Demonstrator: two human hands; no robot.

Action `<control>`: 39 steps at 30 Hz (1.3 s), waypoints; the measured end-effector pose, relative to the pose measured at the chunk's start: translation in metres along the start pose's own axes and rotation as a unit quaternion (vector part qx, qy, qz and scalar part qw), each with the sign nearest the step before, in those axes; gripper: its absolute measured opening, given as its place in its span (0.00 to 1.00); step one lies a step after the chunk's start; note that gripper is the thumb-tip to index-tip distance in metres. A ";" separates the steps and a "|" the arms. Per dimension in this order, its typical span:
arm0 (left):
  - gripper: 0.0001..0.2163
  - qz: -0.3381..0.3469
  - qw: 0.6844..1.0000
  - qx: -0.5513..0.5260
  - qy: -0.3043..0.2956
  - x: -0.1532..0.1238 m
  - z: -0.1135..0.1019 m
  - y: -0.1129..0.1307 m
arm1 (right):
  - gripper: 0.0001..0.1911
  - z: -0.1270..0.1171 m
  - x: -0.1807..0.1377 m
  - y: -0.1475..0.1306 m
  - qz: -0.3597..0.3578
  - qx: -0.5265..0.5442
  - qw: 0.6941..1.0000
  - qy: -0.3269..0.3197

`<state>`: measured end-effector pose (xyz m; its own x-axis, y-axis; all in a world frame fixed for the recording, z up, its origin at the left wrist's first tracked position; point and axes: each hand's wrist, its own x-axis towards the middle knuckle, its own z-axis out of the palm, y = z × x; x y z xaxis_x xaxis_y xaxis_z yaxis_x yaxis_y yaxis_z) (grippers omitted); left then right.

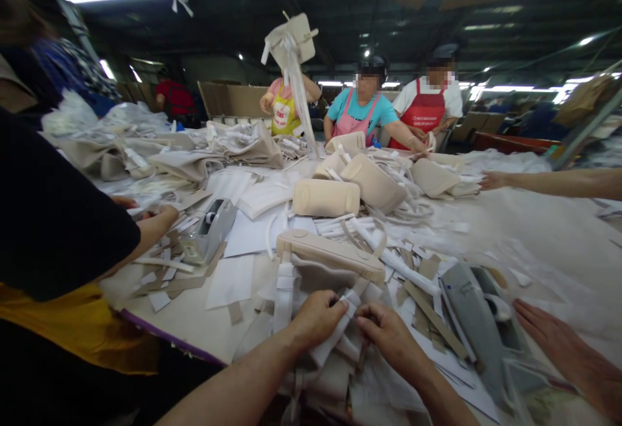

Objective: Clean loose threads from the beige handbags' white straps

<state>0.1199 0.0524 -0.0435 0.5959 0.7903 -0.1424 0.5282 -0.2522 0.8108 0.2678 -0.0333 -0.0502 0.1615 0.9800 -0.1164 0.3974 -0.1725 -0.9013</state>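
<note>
A beige handbag [330,252] lies on its side in front of me, its flat base toward the far side of the table. One of its straps is wrapped in white sheet [284,290]. My left hand [318,321] is closed, thumb pressing on a second white-wrapped strap [350,296]. Just right of it, my right hand [386,334] has its fingers curled and pinched beside the same strap. Whatever lies between those fingertips is too small to make out. Loose white wrapping hangs below both hands.
Grey tape dispensers stand at the left [208,230] and right [486,329], among scattered card strips [427,306]. More beige bags [325,198] are piled beyond. A co-worker's arm [155,225] is at left; other people's hands [549,329] reach in from the right. Several workers stand across the table.
</note>
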 end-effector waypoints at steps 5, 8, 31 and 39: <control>0.16 -0.011 1.000 -0.024 -0.013 0.001 0.000 -0.001 | 0.13 0.003 -0.001 0.009 0.011 0.039 0.999 0.010; 0.16 -0.013 0.999 -0.032 -0.017 0.001 -0.001 -0.001 | 0.12 0.010 0.003 0.006 0.005 0.001 0.999 0.047; 0.14 0.027 0.999 -0.035 -0.030 -0.003 -0.011 0.002 | 0.22 0.019 0.021 0.011 -0.490 -0.444 0.732 0.165; 0.15 0.116 0.984 0.132 0.036 -0.035 -0.055 0.016 | 0.18 0.021 0.056 0.011 -0.506 -0.460 0.710 0.171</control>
<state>0.0743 0.0511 0.0059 0.6794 0.7296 0.0776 0.5273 -0.5591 0.6398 0.2618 0.0221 -0.0751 -0.4788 0.5941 0.6463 0.8625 0.4558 0.2200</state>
